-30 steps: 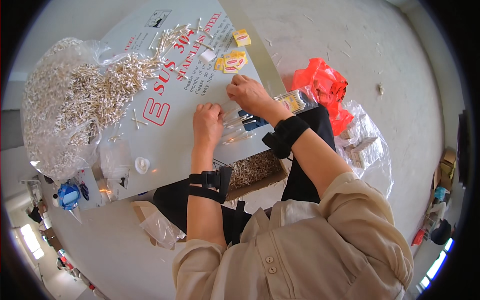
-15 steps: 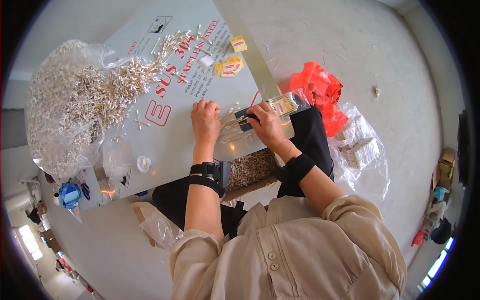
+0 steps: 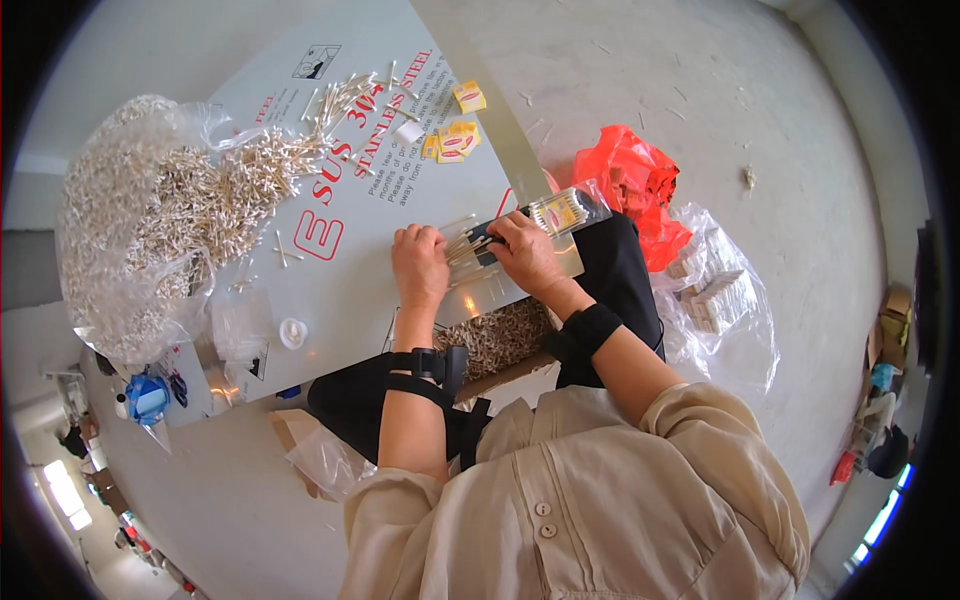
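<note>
Near the table's front edge, a loose bundle of cotton swabs (image 3: pixel 466 246) lies between my two hands, over a dark strip. My left hand (image 3: pixel 421 264) has curled fingers closed at the left ends of the swabs. My right hand (image 3: pixel 527 252) pinches the swabs from the other side, its fingertips over the dark strip; the exact grip is partly hidden. Right beside it rests a clear plastic box (image 3: pixel 590 206) filled with swabs and a yellow card (image 3: pixel 558 214). A few stray swabs lie below the bundle.
A large plastic bag of swabs (image 3: pixel 150 215) spills across the table's left. Yellow cards (image 3: pixel 452 143) lie at the back. Below the table edge is a box of swabs (image 3: pixel 495 335). Red (image 3: pixel 630 180) and clear bags (image 3: pixel 735 310) sit at right.
My left hand has shifted slightly right and nearer, up against the swab ends. The swabs between my hands are drawn closer together. My right hand stays almost in place.
</note>
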Demonstrator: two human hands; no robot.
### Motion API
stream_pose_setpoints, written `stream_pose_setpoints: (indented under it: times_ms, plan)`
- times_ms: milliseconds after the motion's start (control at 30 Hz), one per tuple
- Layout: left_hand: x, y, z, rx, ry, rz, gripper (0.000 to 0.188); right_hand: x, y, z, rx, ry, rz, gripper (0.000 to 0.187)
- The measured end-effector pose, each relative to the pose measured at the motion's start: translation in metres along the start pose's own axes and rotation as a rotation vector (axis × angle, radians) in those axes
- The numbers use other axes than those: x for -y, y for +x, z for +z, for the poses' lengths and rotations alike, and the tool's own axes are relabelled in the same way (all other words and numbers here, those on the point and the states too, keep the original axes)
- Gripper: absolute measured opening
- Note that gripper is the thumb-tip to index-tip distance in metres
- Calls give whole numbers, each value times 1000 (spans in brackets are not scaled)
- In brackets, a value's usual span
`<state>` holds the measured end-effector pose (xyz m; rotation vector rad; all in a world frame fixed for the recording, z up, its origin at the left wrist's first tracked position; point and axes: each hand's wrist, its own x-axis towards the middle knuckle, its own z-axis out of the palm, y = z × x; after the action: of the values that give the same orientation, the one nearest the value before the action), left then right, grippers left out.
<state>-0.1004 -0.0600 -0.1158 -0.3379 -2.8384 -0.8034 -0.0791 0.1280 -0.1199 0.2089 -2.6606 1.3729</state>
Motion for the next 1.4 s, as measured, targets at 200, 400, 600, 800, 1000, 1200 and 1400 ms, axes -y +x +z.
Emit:
stream_pose_setpoints:
  times_ms: [200, 400, 600, 800, 1000, 1200, 1400]
  plan:
    - [8, 28, -14, -85, -4, -22, 10, 5, -7, -1, -37, 80, 12, 22]
    - [8, 18, -11, 131, 23, 105, 13, 3, -11, 4, -170, 250, 23, 27]
    - [1, -32, 18, -308, -520, -179, 46, 10, -2, 23, -172, 443, 35, 31]
    - [-28, -22, 39, -392, -848, -282, 58, 10, 7, 36, -172, 530, 50, 33]
    - [-38, -17, 47, -380, -924, -320, 58, 12, 8, 35, -181, 589, 135, 33]
    - [-25, -19, 21, -259, -804, -195, 61, -1, 4, 20, -219, 838, 295, 32]
    - [-23, -27, 7, 276, 166, 150, 78, -8, 0, -4, -157, 545, 141, 29]
